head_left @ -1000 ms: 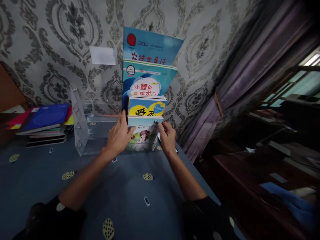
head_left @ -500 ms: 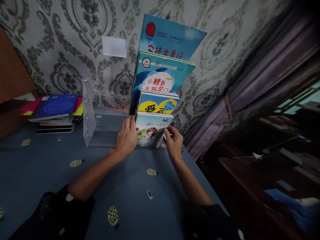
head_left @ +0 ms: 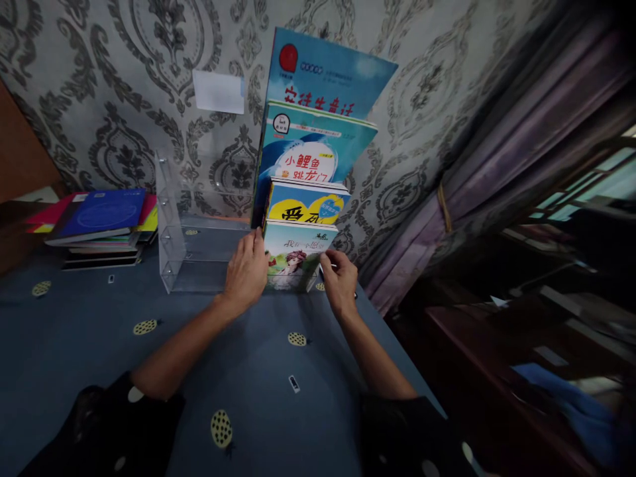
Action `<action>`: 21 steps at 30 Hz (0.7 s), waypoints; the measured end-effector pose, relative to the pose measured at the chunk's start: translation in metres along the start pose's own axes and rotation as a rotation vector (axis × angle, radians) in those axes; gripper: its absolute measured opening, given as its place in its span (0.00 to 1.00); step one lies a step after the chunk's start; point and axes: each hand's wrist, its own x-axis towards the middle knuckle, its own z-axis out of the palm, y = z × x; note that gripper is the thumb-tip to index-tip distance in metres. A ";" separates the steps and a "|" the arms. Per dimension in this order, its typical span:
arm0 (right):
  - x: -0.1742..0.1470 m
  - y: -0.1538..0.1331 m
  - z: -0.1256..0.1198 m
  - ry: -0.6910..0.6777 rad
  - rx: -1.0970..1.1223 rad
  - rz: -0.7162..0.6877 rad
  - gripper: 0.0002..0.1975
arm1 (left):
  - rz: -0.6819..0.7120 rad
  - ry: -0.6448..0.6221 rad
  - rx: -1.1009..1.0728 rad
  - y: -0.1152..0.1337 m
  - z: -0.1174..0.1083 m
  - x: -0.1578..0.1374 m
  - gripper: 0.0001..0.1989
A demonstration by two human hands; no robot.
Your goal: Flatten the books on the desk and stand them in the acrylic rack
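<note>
A small book with a cartoon figure on its pale green cover stands in the front tier of a clear acrylic rack. My left hand grips its left edge, fingers reaching behind. At its right edge, my right hand pinches the side between thumb and curled fingers. Behind it rise a blue-and-yellow book, a teal book and a tall blue book, each higher than the one in front. The rack's lower right part is partly hidden by the books and my right hand.
To the left lies a stack of books and notebooks, a blue one on top. The table has a dark blue cloth with pineapple prints. Patterned wallpaper with a white switch plate is behind. A purple curtain hangs at the right.
The whole scene has shifted slightly left as the camera moved. Both hands keep their places at the sides of the front book, which stays in the rack.
</note>
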 end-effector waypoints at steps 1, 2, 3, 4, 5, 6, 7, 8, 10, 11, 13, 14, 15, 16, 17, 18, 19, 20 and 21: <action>0.001 -0.001 0.000 0.001 0.005 -0.006 0.18 | 0.003 -0.005 0.016 0.000 0.000 0.001 0.26; 0.002 -0.002 0.001 0.003 0.012 -0.015 0.18 | 0.001 -0.009 0.030 0.000 -0.001 0.002 0.26; 0.004 -0.003 0.002 0.004 0.021 -0.024 0.19 | -0.004 -0.013 0.043 0.001 -0.001 0.002 0.26; 0.006 -0.005 0.002 0.005 0.030 -0.033 0.19 | -0.012 -0.018 0.054 0.001 -0.001 0.003 0.25; 0.007 -0.006 0.003 0.006 0.039 -0.037 0.19 | -0.018 -0.022 0.062 0.001 -0.001 0.004 0.25; 0.008 -0.007 0.004 0.007 0.046 -0.037 0.19 | -0.019 -0.024 0.066 0.002 -0.002 0.004 0.25; 0.009 -0.008 0.004 0.010 0.052 -0.034 0.19 | -0.017 -0.025 0.067 0.002 -0.002 0.005 0.24; 0.010 -0.008 0.005 0.014 0.059 -0.031 0.18 | -0.012 -0.022 0.064 0.002 -0.002 0.005 0.24; 0.010 -0.009 0.005 0.020 0.075 -0.023 0.18 | 0.005 -0.014 0.055 0.001 -0.002 0.005 0.24; 0.010 -0.009 0.005 0.021 0.081 -0.018 0.18 | 0.014 -0.009 0.051 0.000 -0.002 0.005 0.24; 0.011 -0.009 0.005 0.017 0.092 -0.005 0.17 | 0.029 0.001 0.043 -0.002 -0.001 0.005 0.24; 0.011 -0.009 0.004 0.015 0.095 0.003 0.17 | 0.035 0.007 0.037 -0.002 -0.001 0.005 0.24; 0.012 -0.009 0.004 0.012 0.097 0.010 0.17 | 0.039 0.016 0.031 -0.003 -0.001 0.004 0.24; 0.013 -0.009 0.004 0.009 0.098 0.016 0.16 | 0.040 0.026 0.024 -0.003 0.000 0.004 0.24; 0.013 -0.009 0.004 0.009 0.099 0.020 0.16 | 0.040 0.035 0.016 -0.003 0.000 0.004 0.24; 0.014 -0.009 0.004 0.009 0.103 0.025 0.15 | 0.038 0.043 0.010 -0.003 0.001 0.004 0.24; 0.015 -0.009 0.004 0.010 0.111 0.028 0.15 | 0.034 0.048 0.005 -0.003 0.001 0.004 0.24; 0.015 -0.008 0.004 0.011 0.123 0.032 0.15 | 0.030 0.051 0.002 -0.003 0.001 0.004 0.24; 0.016 -0.008 0.005 0.012 0.138 0.036 0.16 | 0.028 0.053 0.001 -0.003 0.002 0.004 0.24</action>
